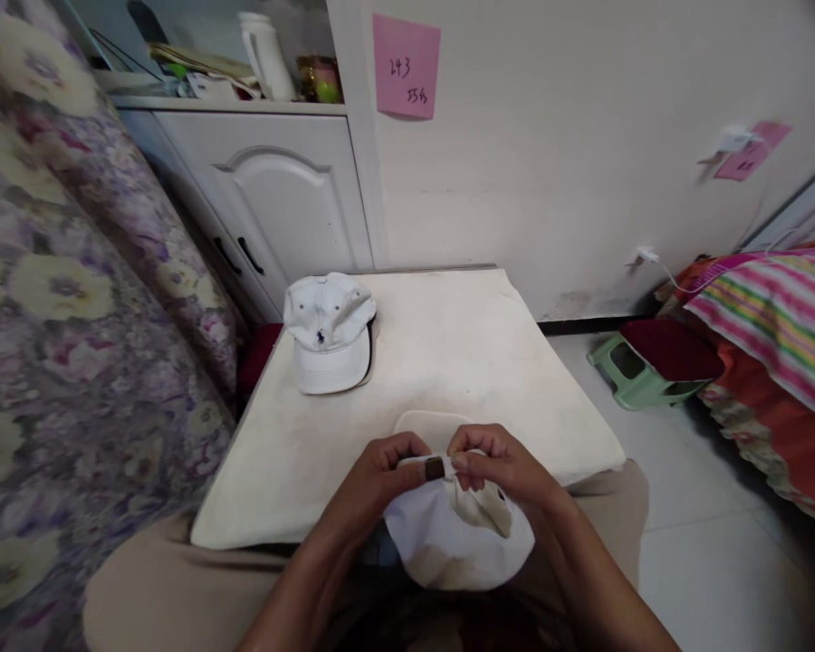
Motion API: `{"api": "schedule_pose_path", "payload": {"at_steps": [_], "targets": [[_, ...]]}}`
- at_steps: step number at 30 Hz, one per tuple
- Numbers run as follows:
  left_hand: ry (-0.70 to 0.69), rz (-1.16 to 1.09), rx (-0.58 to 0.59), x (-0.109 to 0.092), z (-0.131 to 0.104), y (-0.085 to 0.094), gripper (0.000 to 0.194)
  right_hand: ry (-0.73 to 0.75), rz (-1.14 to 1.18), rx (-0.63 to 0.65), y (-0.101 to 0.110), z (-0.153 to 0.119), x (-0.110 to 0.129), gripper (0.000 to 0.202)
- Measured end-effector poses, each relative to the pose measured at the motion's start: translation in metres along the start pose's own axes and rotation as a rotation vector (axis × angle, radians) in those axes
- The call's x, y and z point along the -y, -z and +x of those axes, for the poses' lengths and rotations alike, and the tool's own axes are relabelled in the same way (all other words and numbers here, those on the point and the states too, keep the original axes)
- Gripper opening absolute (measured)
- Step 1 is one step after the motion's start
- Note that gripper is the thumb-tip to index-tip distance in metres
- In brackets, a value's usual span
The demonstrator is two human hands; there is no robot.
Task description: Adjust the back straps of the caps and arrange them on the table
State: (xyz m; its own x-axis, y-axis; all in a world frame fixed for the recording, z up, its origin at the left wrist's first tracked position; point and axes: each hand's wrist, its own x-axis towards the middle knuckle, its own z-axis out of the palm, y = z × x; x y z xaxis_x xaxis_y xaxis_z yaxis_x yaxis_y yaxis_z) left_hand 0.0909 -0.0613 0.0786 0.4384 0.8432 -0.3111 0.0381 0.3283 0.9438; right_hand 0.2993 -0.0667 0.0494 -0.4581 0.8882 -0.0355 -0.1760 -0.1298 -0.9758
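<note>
A white cap (458,548) is held at the near edge of the table, its brim pointing away from me and its crown hanging over my lap. My left hand (394,466) pinches the cap's back strap beside a dark metal buckle (435,468). My right hand (493,460) is closed on the strap just right of the buckle, fingertips close to those of the left. Farther off, on the table's left side, lies a second, pale cap (330,330) with a small dark logo, brim toward me.
The cream-covered table (448,335) stands against the wall. A white cabinet (278,181) is behind it, with a white bottle (266,56) on its shelf. A floral curtain (61,317) hangs at left. A green stool (652,362) and a bed (781,362) are at right.
</note>
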Motion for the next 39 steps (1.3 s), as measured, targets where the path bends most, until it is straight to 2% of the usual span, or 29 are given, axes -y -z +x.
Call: {"api": "schedule_pose_path", "payload": {"at_steps": [6, 15, 23, 28, 39], "targets": [[-0.023, -0.017, 0.034, 0.003, 0.001, 0.001, 0.030, -0.009, 0.041, -0.027, -0.003, 0.002, -0.002, 0.028], [-0.025, 0.041, 0.021, 0.002, 0.001, 0.001, 0.031, -0.005, 0.033, -0.056, -0.005, 0.001, -0.002, 0.029], [-0.022, 0.073, 0.025, 0.002, 0.001, 0.002, 0.032, 0.002, 0.018, -0.037, -0.005, 0.000, 0.000, 0.028], [-0.014, 0.071, 0.020, 0.002, 0.001, 0.001, 0.032, 0.016, -0.091, -0.043, -0.007, 0.000, 0.000, 0.024], [-0.002, 0.105, 0.007, 0.001, 0.001, 0.002, 0.034, 0.013, -0.181, -0.078, -0.007, -0.003, 0.010, 0.022]]}}
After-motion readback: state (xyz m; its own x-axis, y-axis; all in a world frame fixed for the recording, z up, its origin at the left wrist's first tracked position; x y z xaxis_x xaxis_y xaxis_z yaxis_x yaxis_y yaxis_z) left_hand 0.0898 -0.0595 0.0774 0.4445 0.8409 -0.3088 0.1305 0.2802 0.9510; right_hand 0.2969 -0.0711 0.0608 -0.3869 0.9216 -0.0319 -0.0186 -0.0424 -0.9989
